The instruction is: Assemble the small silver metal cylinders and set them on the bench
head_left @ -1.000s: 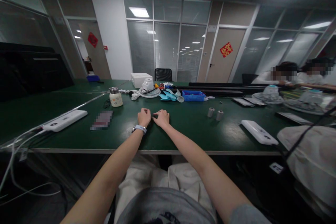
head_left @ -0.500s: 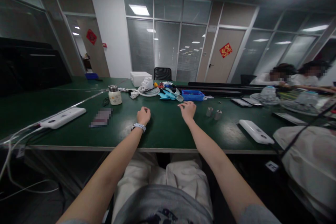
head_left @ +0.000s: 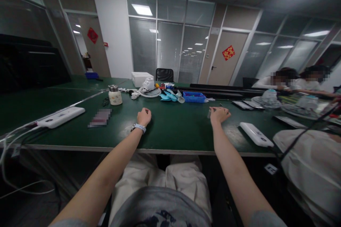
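Observation:
My left hand point(head_left: 144, 116), with a watch point(head_left: 139, 127) on its wrist, rests over the green table with its fingers curled; whatever it may hold is hidden. My right hand point(head_left: 220, 115) is at the small silver metal cylinders, its thumb on the left and its fingers spread to the right. Part of one metal cylinder point(head_left: 209, 114) shows just left of the hand. The other cylinder is hidden behind the hand, and contact cannot be made out.
On the green table point(head_left: 176, 131) stand a cream bottle point(head_left: 115, 96), a white fan part point(head_left: 149, 90), light-blue fan blades point(head_left: 170, 95) and a blue tray point(head_left: 194, 97). White power strips point(head_left: 62, 117) lie left and right point(head_left: 255, 134). Two people sit at the far right.
My right hand has moved right, from the middle of the table to the metal cylinders, and its fingers have spread from a pinch. My left hand stays curled in nearly the same place.

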A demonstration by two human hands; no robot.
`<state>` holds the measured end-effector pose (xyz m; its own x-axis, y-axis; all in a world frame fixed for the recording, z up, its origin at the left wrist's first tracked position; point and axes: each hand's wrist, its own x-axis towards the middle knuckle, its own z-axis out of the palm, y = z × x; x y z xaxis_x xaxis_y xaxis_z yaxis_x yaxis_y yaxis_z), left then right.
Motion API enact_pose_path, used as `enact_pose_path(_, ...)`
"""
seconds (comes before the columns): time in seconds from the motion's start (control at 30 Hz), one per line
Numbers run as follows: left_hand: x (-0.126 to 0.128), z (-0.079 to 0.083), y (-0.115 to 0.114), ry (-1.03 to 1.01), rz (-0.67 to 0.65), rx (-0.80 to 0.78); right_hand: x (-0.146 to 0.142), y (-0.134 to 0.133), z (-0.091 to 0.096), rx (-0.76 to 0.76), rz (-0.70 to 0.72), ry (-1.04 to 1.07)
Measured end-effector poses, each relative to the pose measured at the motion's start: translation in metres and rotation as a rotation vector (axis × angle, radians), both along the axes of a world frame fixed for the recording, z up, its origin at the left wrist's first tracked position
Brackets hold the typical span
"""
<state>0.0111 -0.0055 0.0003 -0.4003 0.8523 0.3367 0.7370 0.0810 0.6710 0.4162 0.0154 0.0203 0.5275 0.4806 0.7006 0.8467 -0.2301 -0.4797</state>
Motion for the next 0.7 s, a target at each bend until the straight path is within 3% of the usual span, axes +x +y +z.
enact_pose_path(0.23, 0.0, -0.001, 0.001, 0.018, -0.005, 0.001, -0.004, -0.005, 0.005, -0.153, -0.006, 0.101)
enact_pose_path(0.47, 0.0, 0.0, 0.0, 0.008, -0.004, -0.011, -0.009, -0.014, 0.0, 0.034, -0.094, 0.332)
enact_pose_path(0.7, 0.001, 0.001, -0.001, 0.016, -0.01, -0.028, -0.009, -0.016, -0.017, -0.077, -0.132, 0.515)
